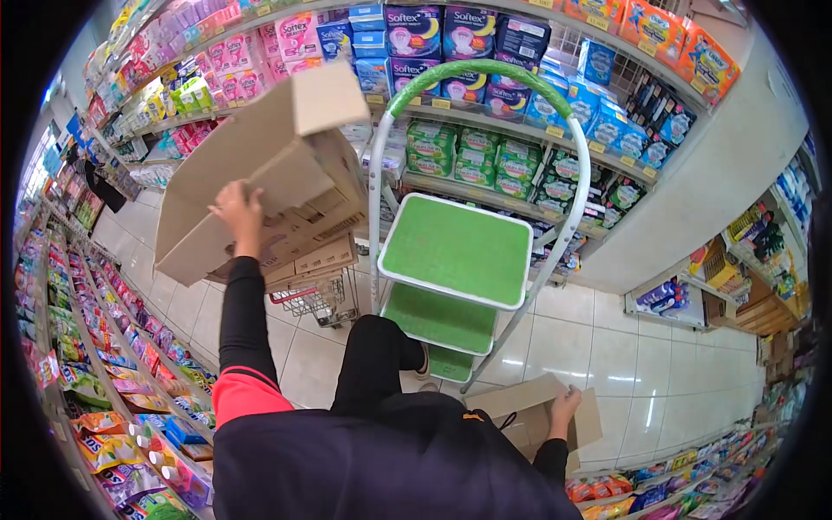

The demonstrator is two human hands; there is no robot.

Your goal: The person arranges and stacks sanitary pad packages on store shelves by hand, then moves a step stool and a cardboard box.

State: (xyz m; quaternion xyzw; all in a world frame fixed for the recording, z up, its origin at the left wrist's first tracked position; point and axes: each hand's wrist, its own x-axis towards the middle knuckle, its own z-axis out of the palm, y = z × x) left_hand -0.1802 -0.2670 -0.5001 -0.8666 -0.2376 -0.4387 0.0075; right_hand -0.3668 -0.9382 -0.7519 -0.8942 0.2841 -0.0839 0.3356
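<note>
My left hand (238,212) grips a flap edge of a large brown cardboard box (308,208), whose flaps stand open. The box is tilted above a wire shopping cart (316,299) to the left of the step ladder; whether it rests on the cart I cannot tell. Low on my right side, my right hand (565,407) is closed on the edge of a second open cardboard box (520,400). My body hides part of that one, and its inside is mostly out of sight.
A green step ladder (459,251) with a white frame stands right before me. Behind it, shelves hold Softex packs (414,33) and green packs (431,147). Bagged goods (113,451) line the left shelf. A white pillar (667,165) rises at right above the tiled floor (563,325).
</note>
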